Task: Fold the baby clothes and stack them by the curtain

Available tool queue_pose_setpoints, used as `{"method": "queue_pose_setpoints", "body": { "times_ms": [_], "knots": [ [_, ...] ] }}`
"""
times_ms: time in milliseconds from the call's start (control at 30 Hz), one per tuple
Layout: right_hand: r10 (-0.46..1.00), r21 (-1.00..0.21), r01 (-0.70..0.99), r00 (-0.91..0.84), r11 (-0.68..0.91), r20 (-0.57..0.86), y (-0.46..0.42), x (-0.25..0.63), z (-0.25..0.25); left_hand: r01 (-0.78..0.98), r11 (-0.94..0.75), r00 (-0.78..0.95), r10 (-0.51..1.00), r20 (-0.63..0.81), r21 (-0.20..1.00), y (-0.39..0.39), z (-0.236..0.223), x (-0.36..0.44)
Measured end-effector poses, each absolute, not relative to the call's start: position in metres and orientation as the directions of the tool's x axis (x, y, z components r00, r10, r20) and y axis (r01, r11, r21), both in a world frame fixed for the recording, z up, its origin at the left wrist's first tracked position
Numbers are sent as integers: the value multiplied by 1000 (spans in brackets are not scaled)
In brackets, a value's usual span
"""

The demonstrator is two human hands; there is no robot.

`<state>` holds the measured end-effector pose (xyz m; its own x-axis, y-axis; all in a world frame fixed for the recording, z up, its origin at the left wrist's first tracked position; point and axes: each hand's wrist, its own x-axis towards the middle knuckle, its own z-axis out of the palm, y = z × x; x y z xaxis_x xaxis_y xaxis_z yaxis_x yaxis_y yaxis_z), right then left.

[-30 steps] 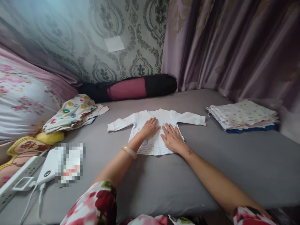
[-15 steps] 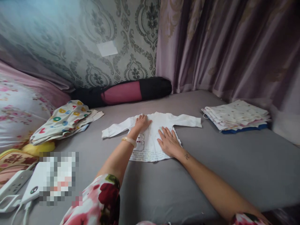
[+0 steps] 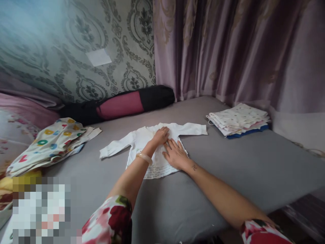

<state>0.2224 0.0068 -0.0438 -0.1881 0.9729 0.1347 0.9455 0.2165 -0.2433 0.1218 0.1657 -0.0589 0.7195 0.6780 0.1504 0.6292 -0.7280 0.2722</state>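
Note:
A small white long-sleeved shirt [image 3: 142,139] lies spread on the grey bed sheet [image 3: 193,193], both sleeves stretched out to the sides. Small print runs along its hem, and my left forearm covers much of its front picture. My left hand [image 3: 160,135], with a pale bangle on the wrist, rests on the upper middle of the shirt, its fingers extended and close together. Flat on the shirt's right side lies my right hand [image 3: 175,154], fingers spread. The fingertips of the two hands are close to each other.
Folded light clothes [image 3: 240,118] form a stack at the right. Letter-printed cloth [image 3: 50,142] lies at the left beside a floral pillow [image 3: 12,132]. A black and maroon long bag [image 3: 122,105] lies along the wall. Pixelated items [image 3: 40,210] sit at the lower left.
My left hand has slid right across the shirt, closer to my right hand. The right hand stays flat on the shirt. The camera view has turned slightly to the right.

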Motion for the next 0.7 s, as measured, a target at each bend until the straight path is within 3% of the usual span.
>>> {"method": "queue_pose_setpoints", "body": {
  "times_ms": [400, 700],
  "knots": [
    [973, -233, 949, -182, 212, 144, 6, 222, -44, 779, -568, 579, 814, 40, 266, 169, -57, 147],
    [948, -290, 917, -205, 273, 244, 9, 235, -37, 670, -623, 567, 780, 263, 404, 169, -64, 134]
  ]
}}
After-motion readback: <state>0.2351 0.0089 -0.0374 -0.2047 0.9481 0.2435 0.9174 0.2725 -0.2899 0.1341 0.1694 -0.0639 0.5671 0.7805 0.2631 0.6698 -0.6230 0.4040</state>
